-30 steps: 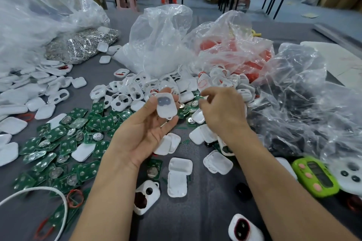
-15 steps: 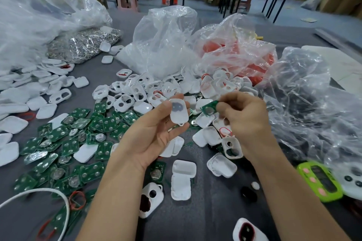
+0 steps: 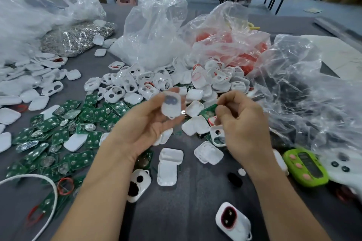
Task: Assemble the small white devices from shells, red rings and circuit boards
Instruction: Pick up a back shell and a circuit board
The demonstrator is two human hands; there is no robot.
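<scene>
HANDS: left hand [image 3: 143, 129] grips a white shell [image 3: 170, 106] above the surface [image 3: 192, 213]; right hand [image 3: 242, 125] pinches what looks like a green circuit board [image 3: 209, 110], blurred | BAGS: clear bag [image 3: 154, 31] holds white parts; pink-tinged bag [image 3: 231, 41] holds red pieces; right bag [image 3: 305, 92] holds dark parts; flat bag [image 3: 76, 39] holds silvery metal bits | LOOSE: spare boards [image 3: 58, 135] at left, shell heap [image 3: 137, 84] at centre.

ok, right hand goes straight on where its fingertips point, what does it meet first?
Probably the white shell in the left hand; the right hand, pinching a circuit board, points left at it, depth unclear.
</scene>
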